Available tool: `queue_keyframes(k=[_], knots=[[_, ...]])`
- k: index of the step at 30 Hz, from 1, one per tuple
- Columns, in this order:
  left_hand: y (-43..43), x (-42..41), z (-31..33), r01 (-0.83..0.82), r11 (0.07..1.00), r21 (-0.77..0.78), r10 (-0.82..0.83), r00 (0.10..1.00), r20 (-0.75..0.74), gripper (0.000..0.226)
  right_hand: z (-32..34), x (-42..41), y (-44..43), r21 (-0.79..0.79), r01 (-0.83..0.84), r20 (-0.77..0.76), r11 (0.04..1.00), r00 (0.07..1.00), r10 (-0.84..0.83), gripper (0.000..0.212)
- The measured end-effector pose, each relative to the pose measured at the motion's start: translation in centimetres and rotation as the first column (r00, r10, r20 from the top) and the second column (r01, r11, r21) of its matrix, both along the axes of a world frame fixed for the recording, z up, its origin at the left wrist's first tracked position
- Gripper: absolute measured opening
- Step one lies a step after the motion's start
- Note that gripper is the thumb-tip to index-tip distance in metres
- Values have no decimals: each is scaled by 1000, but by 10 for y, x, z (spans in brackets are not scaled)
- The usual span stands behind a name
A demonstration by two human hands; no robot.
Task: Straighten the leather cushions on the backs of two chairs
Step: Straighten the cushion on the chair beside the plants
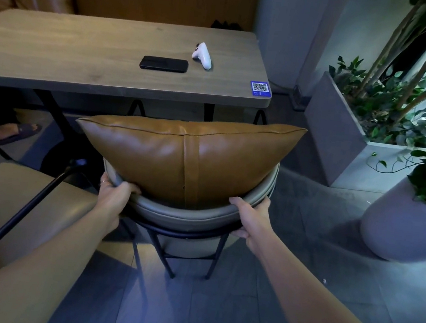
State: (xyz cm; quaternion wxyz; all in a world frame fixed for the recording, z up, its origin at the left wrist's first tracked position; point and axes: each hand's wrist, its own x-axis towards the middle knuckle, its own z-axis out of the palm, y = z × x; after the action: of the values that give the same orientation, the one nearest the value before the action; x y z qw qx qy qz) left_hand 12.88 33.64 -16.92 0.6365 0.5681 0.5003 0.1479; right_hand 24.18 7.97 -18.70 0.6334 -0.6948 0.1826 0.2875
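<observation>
A tan leather cushion (pixel 170 153) with a centre strap sits on the curved grey backrest (pixel 186 213) of a chair in front of me. It tilts, its right corner higher than its left. My left hand (pixel 114 193) grips the backrest's left rim, thumb touching the cushion's lower edge. My right hand (pixel 249 218) grips the right rim, fingers wrapped round the padded edge. A second chair's beige seat (pixel 27 197) lies at my left, with a black bar (pixel 20 216) crossing it; no cushion of its own shows.
A wooden table (pixel 86 46) stands beyond the chair with a black phone (pixel 164 64), a white controller (pixel 203 55) and a QR sticker (pixel 260 88). A grey planter (pixel 343 139) and a round pot (pixel 401 233) stand right. A sandalled foot (pixel 14 130) shows under the table.
</observation>
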Motion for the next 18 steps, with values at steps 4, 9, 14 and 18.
queue_keyframes(k=[4, 9, 14, 18], knots=[[7, 9, -1, 20, 1000, -6, -20, 1000, 1, 63, 1, 7, 5, -27, -3, 0, 1000, 1000, 3, 103], [6, 11, -3, 0, 1000, -12, 0, 1000, -2, 65, 3, 10, 10, -70, -34, 9, 997, 999, 35, 118], [0, 12, -4, -33, 999, -22, 32, 999, -19, 70, -2, 14, 8, -60, -65, 9, 996, 998, 65, 129], [-6, 10, -4, -18, 996, 86, 23, 998, -64, 75, 6, 11, 8, -68, -85, -9, 994, 996, 84, 121]])
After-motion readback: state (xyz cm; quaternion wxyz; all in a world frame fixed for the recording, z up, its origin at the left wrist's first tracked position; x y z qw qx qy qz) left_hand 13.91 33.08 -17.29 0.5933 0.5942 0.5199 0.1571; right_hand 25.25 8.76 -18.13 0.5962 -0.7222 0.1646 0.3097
